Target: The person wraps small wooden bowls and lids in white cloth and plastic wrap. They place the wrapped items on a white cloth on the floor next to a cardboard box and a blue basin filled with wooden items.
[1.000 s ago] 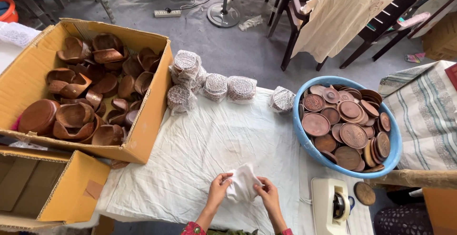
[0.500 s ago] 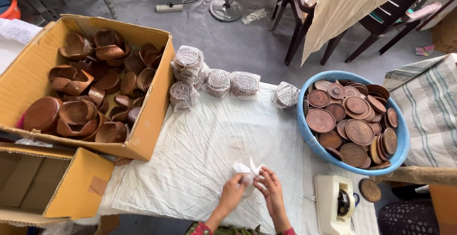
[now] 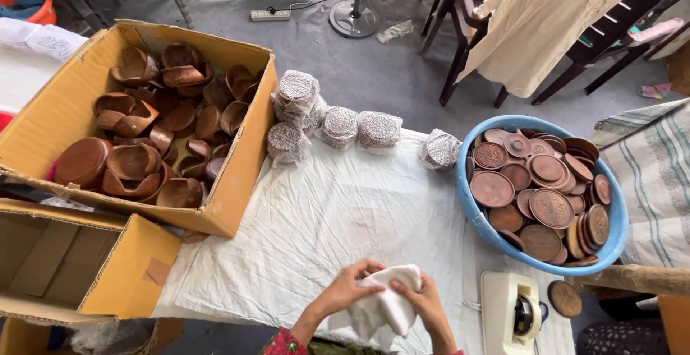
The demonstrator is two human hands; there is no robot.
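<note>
hands close over the white wrap at the near edge of the bench

compared with a moment ago, the white wrap (image 3: 384, 305) is no longer held up with its corners in the air; now it lies low and bunched between the two hands, close to the near edge of the bench (image 3: 323, 218). the left hand (image 3: 352, 287) has moved over the top of it, its fingers (image 3: 370, 267) curled and pressed down on the cloth-like sheet. the right hand (image 3: 424, 301) grips it from the other side, fingers together and pinching the folds. it looks like the folding is going toward a closed bundle, but i cannot tell if something is inside the wrap, because the hands and the sheet hide it.

the rest stays where it was. the wrapped bundles (image 3: 338, 121) stand in a row at the far side of the bench, between the big cardboard box (image 3: 237, 175) of brown wooden bowls (image 3: 136, 161) and the blue basin (image 3: 474, 215) full of round wooden lids (image 3: 539, 190). a tape dispenser (image 3: 514, 312) sits just beside the right hand, and one single wooden disc (image 3: 564, 297) lies near it.
</note>
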